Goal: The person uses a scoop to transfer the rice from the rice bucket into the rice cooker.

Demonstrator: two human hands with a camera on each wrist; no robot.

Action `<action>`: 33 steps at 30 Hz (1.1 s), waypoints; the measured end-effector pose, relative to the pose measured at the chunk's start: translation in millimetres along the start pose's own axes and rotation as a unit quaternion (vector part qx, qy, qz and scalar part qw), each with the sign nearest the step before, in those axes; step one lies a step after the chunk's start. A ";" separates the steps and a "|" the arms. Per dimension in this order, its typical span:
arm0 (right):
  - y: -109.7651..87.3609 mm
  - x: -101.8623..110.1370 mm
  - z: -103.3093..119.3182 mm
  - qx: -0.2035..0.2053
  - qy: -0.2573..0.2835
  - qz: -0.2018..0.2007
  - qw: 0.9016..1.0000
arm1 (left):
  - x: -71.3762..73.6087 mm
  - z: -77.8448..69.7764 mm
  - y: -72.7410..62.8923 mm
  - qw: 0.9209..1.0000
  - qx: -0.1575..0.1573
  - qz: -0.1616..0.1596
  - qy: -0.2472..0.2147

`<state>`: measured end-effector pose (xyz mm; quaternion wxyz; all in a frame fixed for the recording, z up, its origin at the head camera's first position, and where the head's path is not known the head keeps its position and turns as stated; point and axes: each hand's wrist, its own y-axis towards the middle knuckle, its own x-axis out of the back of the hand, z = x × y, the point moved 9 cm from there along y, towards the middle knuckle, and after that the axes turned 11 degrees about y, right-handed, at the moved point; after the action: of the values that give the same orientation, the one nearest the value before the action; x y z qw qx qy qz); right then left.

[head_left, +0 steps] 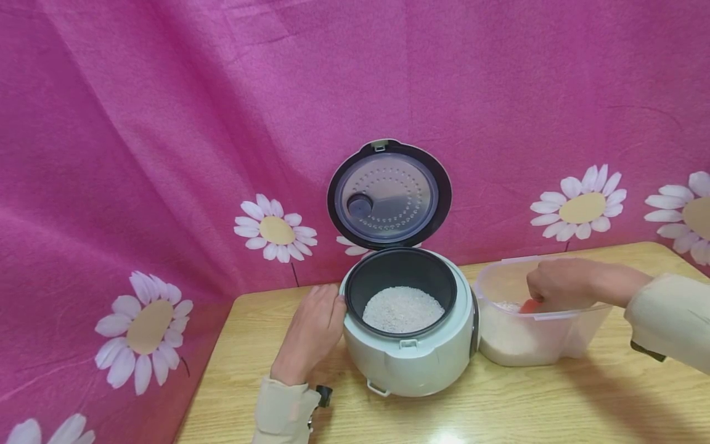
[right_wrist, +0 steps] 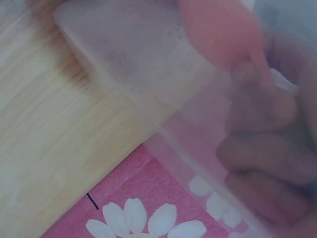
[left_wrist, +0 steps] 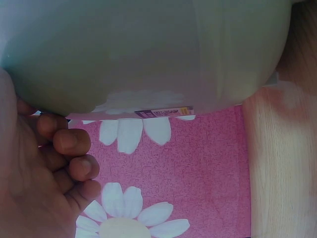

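A pale green rice cooker stands on the table, its lid raised. White rice covers the bottom of its dark inner pot. My left hand rests against the cooker's left side near the rim; the left wrist view has its fingers loosely bent beside the body. To the right is a clear plastic container holding more rice. Inside its opening, my right hand grips a red scoop by the handle. The scoop's bowl shows through the container wall in the right wrist view.
A pink cloth with white daisies hangs behind and to the left of the wooden table. The cooker's raised lid stands close to that cloth. Cooker and container sit side by side, nearly touching.
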<state>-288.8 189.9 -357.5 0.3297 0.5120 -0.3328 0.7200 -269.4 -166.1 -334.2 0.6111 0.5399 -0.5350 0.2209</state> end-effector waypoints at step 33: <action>14.7 -8.6 7.0 -0.040 0.111 -0.029 0.993 | 0.2 0.2 -0.2 1.000 0.008 0.004 0.000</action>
<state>-295.0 174.8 -366.0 0.4059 0.4249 -0.3076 0.7484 -269.3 -166.4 -334.1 0.6059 0.5424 -0.5357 0.2275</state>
